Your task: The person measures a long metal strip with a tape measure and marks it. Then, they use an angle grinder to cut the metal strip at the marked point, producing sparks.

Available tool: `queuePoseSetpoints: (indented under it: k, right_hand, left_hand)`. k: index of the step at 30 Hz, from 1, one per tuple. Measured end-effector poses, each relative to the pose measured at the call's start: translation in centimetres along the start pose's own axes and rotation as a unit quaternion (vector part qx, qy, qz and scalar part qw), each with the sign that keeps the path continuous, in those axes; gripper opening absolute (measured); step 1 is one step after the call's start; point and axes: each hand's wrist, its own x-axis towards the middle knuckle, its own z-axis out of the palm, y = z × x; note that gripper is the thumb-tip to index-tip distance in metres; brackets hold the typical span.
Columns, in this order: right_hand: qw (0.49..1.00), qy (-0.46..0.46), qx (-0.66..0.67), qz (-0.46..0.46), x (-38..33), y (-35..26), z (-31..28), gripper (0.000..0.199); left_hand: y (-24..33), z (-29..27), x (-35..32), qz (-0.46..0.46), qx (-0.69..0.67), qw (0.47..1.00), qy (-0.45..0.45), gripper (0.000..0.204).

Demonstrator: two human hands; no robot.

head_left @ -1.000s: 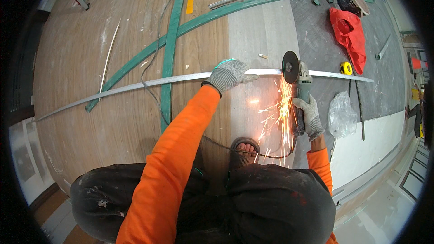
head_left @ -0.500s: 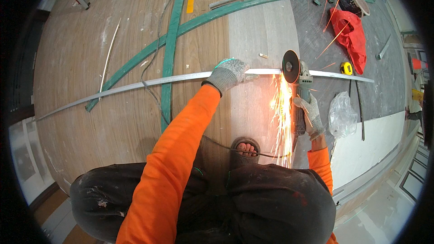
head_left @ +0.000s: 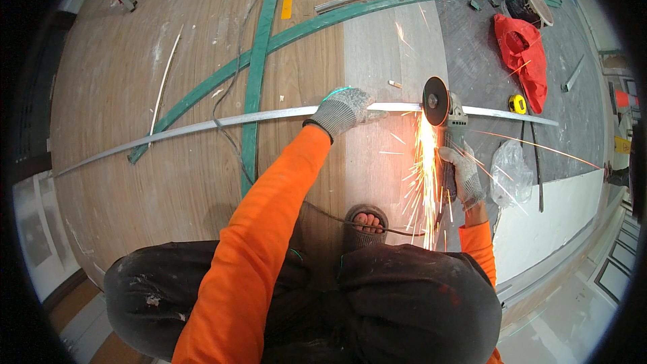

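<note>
A long, thin metal strip [head_left: 242, 119] runs across the floor from far left to right, over a green bar. My left hand [head_left: 344, 111], in a grey knit glove, is closed round the strip near its middle. My right hand [head_left: 464, 170], gloved too, grips the body of an angle grinder [head_left: 453, 123]. The grinder's dark disc [head_left: 436, 101] meets the strip to the right of my left hand. Bright sparks [head_left: 426, 175] stream from the contact toward me, beside my sandalled foot [head_left: 366, 224].
Two green bars [head_left: 253, 87] lie crossed beyond the strip. A power cable [head_left: 236, 74] winds over the floor. At right are a yellow tape measure [head_left: 517, 104], a red bag [head_left: 522, 54], a dark bucket [head_left: 529, 5], a clear plastic bag [head_left: 510, 172] and a white board [head_left: 549, 222].
The spray of sparks has spread wider, with streaks now flying right past my right hand. Both hands, the grinder and the strip hold nearly the same place.
</note>
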Motion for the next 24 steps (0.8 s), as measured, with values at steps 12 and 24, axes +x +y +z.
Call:
queuePoseSetpoints:
  k: [12,24]
  right_hand:
    - [0.998,0.002,-0.048,0.048,1.0,1.2,-1.6,0.047]
    - [0.999,-0.032,-0.028,-0.009,0.8,0.3,-0.8,0.049]
  left_hand:
    - [0.2,-0.2,0.2,-0.009,0.012,1.000,-0.020,0.072]
    - [0.5,-0.4,0.2,-0.014,0.024,0.999,-0.036,0.077]
